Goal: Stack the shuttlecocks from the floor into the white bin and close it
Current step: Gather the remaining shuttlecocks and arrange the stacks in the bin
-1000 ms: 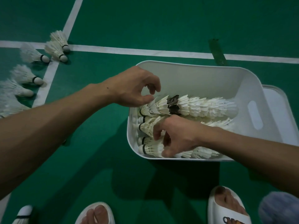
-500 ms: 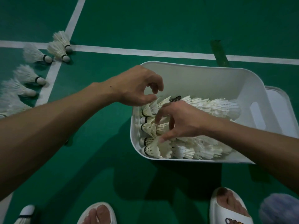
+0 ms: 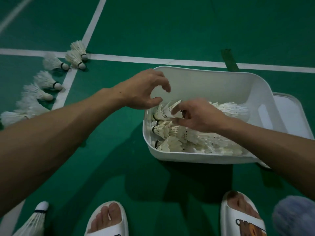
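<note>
The white bin (image 3: pixel 204 74) stands on the green floor and holds several rows of stacked white shuttlecocks (image 3: pixel 187 135) lying on their sides, corks to the left. My right hand (image 3: pixel 199 116) reaches into the bin and pinches the feathers at the left end of the back shuttlecock stack (image 3: pixel 230 108). My left hand (image 3: pixel 144 89) hovers over the bin's left rim, fingers curved apart and holding nothing. Several loose shuttlecocks (image 3: pixel 51 62) lie on the floor to the left. The white lid (image 3: pixel 291 109) lies under the bin's right side.
White court lines (image 3: pixel 153 59) cross the floor behind the bin. Another shuttlecock (image 3: pixel 34 222) lies at the bottom left by my feet in white slippers (image 3: pixel 105 218). A bluish fuzzy thing (image 3: pixel 294 217) sits at the bottom right corner.
My right hand has moved from the front row of shuttlecocks up to the back stack. My left hand has stayed above the bin's left rim.
</note>
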`<state>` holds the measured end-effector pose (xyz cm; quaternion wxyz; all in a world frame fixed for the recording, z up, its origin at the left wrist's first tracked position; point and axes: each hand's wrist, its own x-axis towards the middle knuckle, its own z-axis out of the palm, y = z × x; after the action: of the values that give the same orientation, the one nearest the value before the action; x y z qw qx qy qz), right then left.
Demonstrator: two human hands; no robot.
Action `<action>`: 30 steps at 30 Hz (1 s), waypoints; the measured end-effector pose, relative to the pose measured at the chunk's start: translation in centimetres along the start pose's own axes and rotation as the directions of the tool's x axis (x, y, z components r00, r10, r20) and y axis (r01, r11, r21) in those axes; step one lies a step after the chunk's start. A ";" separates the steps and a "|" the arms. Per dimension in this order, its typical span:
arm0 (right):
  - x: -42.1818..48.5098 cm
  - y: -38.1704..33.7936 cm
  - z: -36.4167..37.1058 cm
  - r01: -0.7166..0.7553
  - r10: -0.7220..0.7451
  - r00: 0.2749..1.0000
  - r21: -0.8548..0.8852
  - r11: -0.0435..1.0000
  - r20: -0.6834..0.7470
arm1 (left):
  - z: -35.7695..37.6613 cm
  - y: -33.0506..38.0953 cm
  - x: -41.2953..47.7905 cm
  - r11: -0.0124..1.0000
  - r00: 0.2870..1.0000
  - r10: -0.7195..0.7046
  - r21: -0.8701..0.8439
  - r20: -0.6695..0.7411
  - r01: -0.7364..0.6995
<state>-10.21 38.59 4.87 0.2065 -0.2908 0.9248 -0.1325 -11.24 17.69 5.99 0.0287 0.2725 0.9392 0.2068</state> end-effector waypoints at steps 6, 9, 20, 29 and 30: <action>-1.1 -1.4 -2.6 -0.056 0.055 0.991 -0.004 0.998 -0.122 | -0.2 0.0 -2.1 0.970 0.976 -0.215 0.113 -0.028 0.216; -1.0 -3.7 -4.4 -0.025 0.024 0.973 -0.005 1.000 -0.228 | -0.5 -0.2 -3.7 0.958 0.961 -0.274 0.070 -0.047 0.277; 5.2 -14.0 -1.8 0.226 -0.232 0.966 -0.060 0.972 -0.113 | -0.6 -6.0 -15.1 0.797 0.787 -0.598 0.224 0.155 0.561; 10.5 -19.0 6.4 0.283 -0.268 0.951 -0.089 0.955 0.154 | 1.1 -11.2 -27.3 0.640 0.625 -0.767 0.104 0.145 0.762; 11.0 -19.5 7.0 0.294 -0.277 0.946 -0.086 0.952 0.165 | 1.1 -11.7 -28.2 0.625 0.620 -0.780 0.086 0.082 0.776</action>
<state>-5.77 15.66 2.43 0.2383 -0.4419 0.8604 -0.0877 7.05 -5.58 -1.43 0.1616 -0.1487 0.9657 0.1386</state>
